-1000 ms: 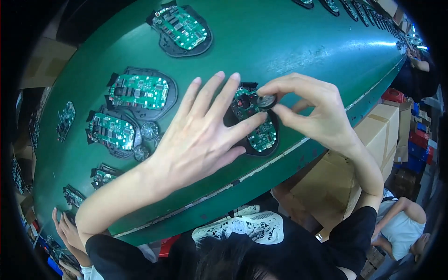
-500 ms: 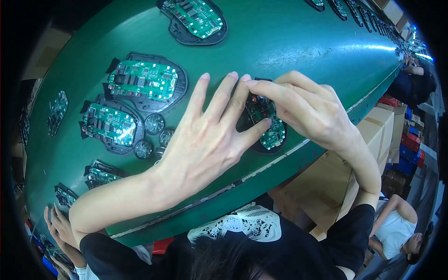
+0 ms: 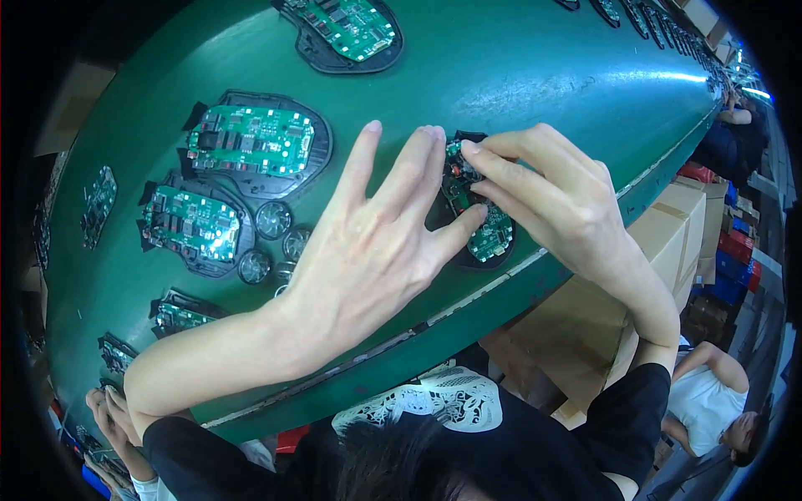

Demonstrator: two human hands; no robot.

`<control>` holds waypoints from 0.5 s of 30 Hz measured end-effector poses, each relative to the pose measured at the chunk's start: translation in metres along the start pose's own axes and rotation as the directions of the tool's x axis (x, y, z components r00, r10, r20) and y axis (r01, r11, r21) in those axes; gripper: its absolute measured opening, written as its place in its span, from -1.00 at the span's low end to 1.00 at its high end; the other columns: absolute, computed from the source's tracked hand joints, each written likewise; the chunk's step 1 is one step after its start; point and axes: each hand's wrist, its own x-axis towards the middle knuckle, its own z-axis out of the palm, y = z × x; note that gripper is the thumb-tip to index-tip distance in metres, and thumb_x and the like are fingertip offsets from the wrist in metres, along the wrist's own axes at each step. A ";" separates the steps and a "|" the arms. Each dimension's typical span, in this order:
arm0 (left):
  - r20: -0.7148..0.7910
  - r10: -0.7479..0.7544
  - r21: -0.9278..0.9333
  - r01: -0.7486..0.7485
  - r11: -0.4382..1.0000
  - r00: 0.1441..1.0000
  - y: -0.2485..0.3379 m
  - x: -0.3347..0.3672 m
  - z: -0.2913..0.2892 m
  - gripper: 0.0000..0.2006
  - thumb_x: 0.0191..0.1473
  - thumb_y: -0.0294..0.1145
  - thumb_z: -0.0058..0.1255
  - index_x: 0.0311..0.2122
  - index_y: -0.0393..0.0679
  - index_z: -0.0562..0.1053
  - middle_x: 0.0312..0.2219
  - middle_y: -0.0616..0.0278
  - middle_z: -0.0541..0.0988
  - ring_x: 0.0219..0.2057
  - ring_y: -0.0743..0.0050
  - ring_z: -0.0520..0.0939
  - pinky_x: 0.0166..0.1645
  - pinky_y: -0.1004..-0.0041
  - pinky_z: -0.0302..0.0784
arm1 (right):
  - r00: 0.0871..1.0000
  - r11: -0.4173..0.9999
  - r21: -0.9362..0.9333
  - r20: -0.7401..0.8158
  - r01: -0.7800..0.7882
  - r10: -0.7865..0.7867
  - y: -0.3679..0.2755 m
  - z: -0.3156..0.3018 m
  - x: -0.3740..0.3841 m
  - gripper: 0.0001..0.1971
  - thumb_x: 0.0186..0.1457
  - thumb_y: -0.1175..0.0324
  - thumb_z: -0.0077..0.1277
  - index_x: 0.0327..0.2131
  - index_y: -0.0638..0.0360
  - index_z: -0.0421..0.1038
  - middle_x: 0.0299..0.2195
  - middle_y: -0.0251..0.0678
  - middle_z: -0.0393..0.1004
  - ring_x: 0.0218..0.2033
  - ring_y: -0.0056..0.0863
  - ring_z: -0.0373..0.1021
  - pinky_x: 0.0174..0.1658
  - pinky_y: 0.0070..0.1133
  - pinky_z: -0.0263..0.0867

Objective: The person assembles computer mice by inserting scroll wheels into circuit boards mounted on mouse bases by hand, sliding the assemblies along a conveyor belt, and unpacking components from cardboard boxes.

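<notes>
fingers of the right hand [image 3: 568, 200] are now crowding over the upper part of the green circuit board [image 3: 491, 238], whereas a second ago they were pinching a round dark disc in plain sight above it. the disc is no longer showing clearly, since the hand is coming in lower and further left and is covering much of that spot; this is probably meaning that the work is passing from carrying the disc to settling it among the board's parts, though its seating is not showing. the board is lying in its black casing [image 3: 484, 266] near the front edge of the green table [image 3: 518, 75], between the two hands. the right index fingertip is sitting by the board's upper end, the thumb tip is showing a little nearer the wearer, and small dark and red parts are peeping out in the gap; whether these fingertips are grasping the disc or have released it, i cannot tell. the left hand [image 3: 359, 234] is spreading out palm down, unclenched, its index fingertip resting on the board's middle, apparently steadying it, while its other long fingers are stretching along the casing's left side and its thumb is staying hidden.
</notes>
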 end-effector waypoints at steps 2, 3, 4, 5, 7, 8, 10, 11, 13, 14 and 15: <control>0.002 -0.005 -0.030 0.005 1.000 1.000 0.000 0.001 0.000 -0.42 -0.15 -0.28 0.29 0.09 0.25 0.49 0.21 -0.17 0.31 0.31 -0.03 0.24 0.35 -0.15 0.09 | 1.000 1.000 0.012 0.018 -0.023 0.023 0.002 -0.006 0.005 -0.58 -0.12 0.52 0.31 -0.09 0.24 0.56 -0.25 -0.24 0.55 -0.33 -0.32 0.47 -0.37 -0.48 0.44; 0.002 -0.012 -0.058 0.012 0.998 1.000 0.001 0.002 0.000 -0.41 -0.16 -0.29 0.30 0.09 0.25 0.49 0.21 -0.17 0.30 0.31 -0.03 0.25 0.35 -0.14 0.10 | 0.996 0.999 0.039 0.083 -0.027 0.023 0.005 -0.010 0.009 -0.58 -0.12 0.51 0.31 -0.09 0.24 0.56 -0.26 -0.25 0.54 -0.33 -0.32 0.46 -0.37 -0.47 0.43; 0.003 -0.008 -0.059 0.009 0.998 1.000 0.001 0.002 0.000 -0.41 -0.16 -0.29 0.30 0.09 0.25 0.49 0.21 -0.17 0.30 0.31 -0.03 0.25 0.35 -0.14 0.10 | 0.989 0.997 0.066 0.147 -0.032 0.022 0.007 -0.014 0.012 -0.57 -0.12 0.50 0.30 -0.08 0.24 0.56 -0.27 -0.26 0.53 -0.33 -0.32 0.44 -0.38 -0.47 0.42; 0.005 -0.013 -0.065 0.013 0.998 1.000 0.001 0.003 -0.001 -0.40 -0.17 -0.29 0.32 0.09 0.25 0.49 0.21 -0.17 0.30 0.30 -0.04 0.25 0.36 -0.14 0.10 | 0.989 0.997 0.064 0.146 -0.037 0.027 0.007 -0.015 0.014 -0.57 -0.12 0.50 0.30 -0.08 0.24 0.56 -0.27 -0.26 0.53 -0.33 -0.32 0.44 -0.38 -0.47 0.42; 0.006 -0.013 -0.069 0.014 0.997 1.000 0.003 0.005 -0.001 -0.39 -0.18 -0.30 0.33 0.09 0.24 0.49 0.21 -0.17 0.30 0.30 -0.04 0.26 0.36 -0.13 0.09 | 0.989 1.000 -0.003 0.148 0.007 -0.007 0.006 -0.017 0.015 -0.56 -0.15 0.50 0.31 -0.08 0.22 0.56 -0.29 -0.30 0.51 -0.34 -0.35 0.42 -0.43 -0.48 0.40; 0.005 -0.009 -0.057 0.009 0.998 1.000 0.004 0.006 0.000 -0.38 -0.19 -0.29 0.34 0.09 0.24 0.49 0.21 -0.17 0.30 0.30 -0.05 0.26 0.36 -0.13 0.10 | 0.989 1.000 -0.011 0.145 0.002 0.000 0.002 -0.015 0.013 -0.56 -0.15 0.50 0.31 -0.08 0.22 0.56 -0.29 -0.30 0.51 -0.34 -0.35 0.42 -0.43 -0.48 0.40; 0.000 0.003 -0.042 -0.003 0.999 1.000 0.004 0.008 0.000 -0.38 -0.20 -0.29 0.35 0.09 0.24 0.50 0.21 -0.16 0.30 0.30 -0.05 0.26 0.36 -0.12 0.10 | 0.998 0.991 -0.132 0.048 -0.036 0.042 -0.005 -0.005 0.002 -0.56 -0.18 0.51 0.31 -0.10 0.20 0.57 -0.27 -0.32 0.52 -0.34 -0.39 0.43 -0.46 -0.52 0.41; 0.001 0.002 -0.024 -0.002 1.000 1.000 0.004 0.008 0.000 -0.38 -0.20 -0.28 0.35 0.09 0.23 0.50 0.21 -0.16 0.29 0.30 -0.05 0.26 0.36 -0.12 0.10 | 0.998 0.990 -0.136 0.043 -0.037 0.043 -0.005 0.000 -0.004 -0.56 -0.18 0.51 0.31 -0.10 0.20 0.57 -0.27 -0.32 0.52 -0.34 -0.39 0.43 -0.46 -0.52 0.41; -0.001 0.003 -0.002 -0.003 1.000 1.000 0.004 0.010 0.001 -0.38 -0.20 -0.27 0.36 0.09 0.23 0.50 0.21 -0.15 0.29 0.30 -0.04 0.26 0.36 -0.12 0.10 | 0.994 0.982 -0.186 -0.112 -0.008 -0.013 -0.005 0.010 -0.014 -0.56 -0.20 0.53 0.30 -0.12 0.21 0.58 -0.25 -0.34 0.54 -0.35 -0.42 0.44 -0.47 -0.56 0.42; -0.027 0.002 -0.026 -0.003 1.000 1.000 0.003 0.010 0.002 -0.39 -0.19 -0.26 0.36 0.08 0.22 0.50 0.22 -0.13 0.29 0.30 -0.04 0.26 0.35 -0.12 0.10 | 0.990 0.977 -0.211 -0.130 0.018 -0.047 -0.004 0.010 -0.018 -0.53 -0.25 0.56 0.27 -0.11 0.22 0.58 -0.23 -0.32 0.55 -0.36 -0.42 0.45 -0.45 -0.56 0.45; -0.052 0.001 -0.050 -0.003 0.999 0.999 0.003 0.011 0.002 -0.40 -0.19 -0.25 0.36 0.08 0.22 0.50 0.23 -0.12 0.28 0.30 -0.05 0.26 0.35 -0.11 0.11 | 0.990 0.977 -0.210 -0.133 0.021 -0.050 -0.006 0.010 -0.025 -0.53 -0.25 0.56 0.27 -0.11 0.22 0.58 -0.23 -0.32 0.55 -0.36 -0.42 0.45 -0.45 -0.56 0.45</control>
